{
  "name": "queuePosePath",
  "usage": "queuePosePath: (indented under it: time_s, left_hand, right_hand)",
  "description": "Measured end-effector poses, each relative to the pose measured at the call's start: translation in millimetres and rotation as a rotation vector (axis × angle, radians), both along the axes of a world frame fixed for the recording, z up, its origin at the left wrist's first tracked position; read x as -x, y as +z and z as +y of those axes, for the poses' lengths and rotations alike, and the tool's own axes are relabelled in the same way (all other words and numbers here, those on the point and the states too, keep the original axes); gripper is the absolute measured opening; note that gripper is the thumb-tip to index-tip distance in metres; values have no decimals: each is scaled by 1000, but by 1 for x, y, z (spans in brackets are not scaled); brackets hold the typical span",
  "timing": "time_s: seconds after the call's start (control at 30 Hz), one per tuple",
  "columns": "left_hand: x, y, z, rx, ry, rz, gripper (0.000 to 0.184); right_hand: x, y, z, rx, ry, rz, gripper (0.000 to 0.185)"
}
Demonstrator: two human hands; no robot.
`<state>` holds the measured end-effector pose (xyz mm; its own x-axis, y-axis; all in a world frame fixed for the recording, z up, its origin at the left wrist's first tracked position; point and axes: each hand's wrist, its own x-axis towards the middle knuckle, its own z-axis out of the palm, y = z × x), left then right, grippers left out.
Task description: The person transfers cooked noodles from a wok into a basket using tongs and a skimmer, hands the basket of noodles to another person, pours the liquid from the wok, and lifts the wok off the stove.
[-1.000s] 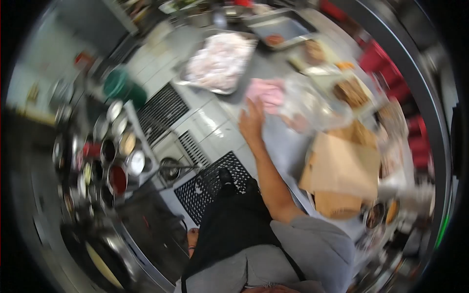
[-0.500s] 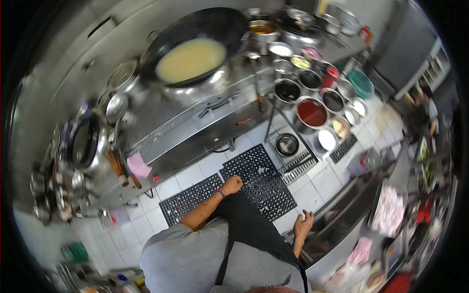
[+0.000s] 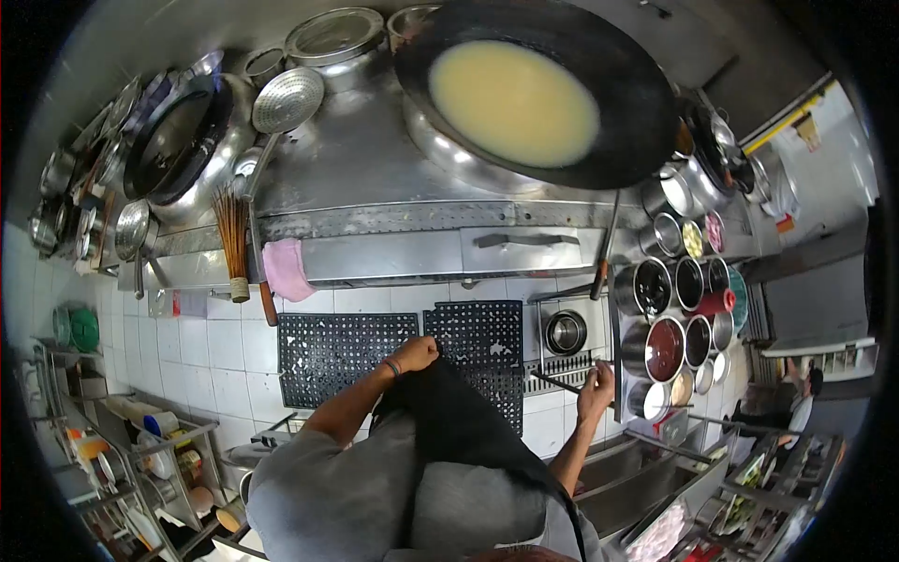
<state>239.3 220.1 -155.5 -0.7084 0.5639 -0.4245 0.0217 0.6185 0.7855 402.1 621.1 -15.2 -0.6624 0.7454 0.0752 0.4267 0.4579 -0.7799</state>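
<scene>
My left hand (image 3: 417, 353) is a closed fist in front of my dark apron, above the black floor mat (image 3: 348, 361); nothing sticks out of it. My right hand (image 3: 596, 389) is lower right, fingers curled, beside the rack of metal pots. A thin dark rod (image 3: 557, 381) ends near its fingers; whether they hold it, I cannot tell. Pale yellow liquid (image 3: 515, 103) lies in the large black wok (image 3: 637, 103) on the range. Nearest my right hand are a pot of red sauce (image 3: 665, 349) and a pot of white contents (image 3: 650, 400).
A pink cloth (image 3: 287, 269), a bamboo brush (image 3: 232, 234) and a ladle (image 3: 288, 100) are at the range's left. A small pot (image 3: 566, 332) sits low by a floor grate. Shelving stands lower left; another person (image 3: 796, 403) is far right.
The view has swung from the worktable to the range, which now lies straight ahead. My right hand has left the pink cloth on the table and its fingers have curled. My left hand remains a fist.
</scene>
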Motion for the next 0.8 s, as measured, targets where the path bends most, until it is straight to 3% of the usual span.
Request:
queuePosePath:
  time_s: [0.07,0.1,0.17,0.27,0.3,0.47,0.5,0.53,0.67,0.73,0.8]
  left_hand:
    - [20,24,-1,-26,23,44,23]
    - [29,39,-1,-45,34,64,23]
    - [50,89,4,-88,49,115,22]
    - [80,121,13,-120,81,107,20]
    - [88,134,16,-168,170,6,18]
    - [118,184,31,-151,338,228,16]
    - [120,187,33,-154,376,263,17]
    - [121,193,36,-153,421,301,17]
    - [115,212,55,-128,658,317,13]
    - [116,228,69,-128,781,348,13]
    - [133,250,78,-127,901,397,14]
  right_hand:
    - [52,4,3,270,13,153,30]
    - [85,48,-14,280,19,196,31]
    - [134,81,-8,342,55,396,43]
    - [200,133,22,341,61,589,43]
    - [222,152,29,289,90,655,44]
    - [326,192,68,-225,162,871,40]
    - [342,195,71,-222,220,922,43]
    - [350,197,75,-375,185,837,47]
    - [381,179,108,-336,183,990,49]
    - [381,197,114,-556,163,870,46]
    - [390,183,143,-391,272,876,43]
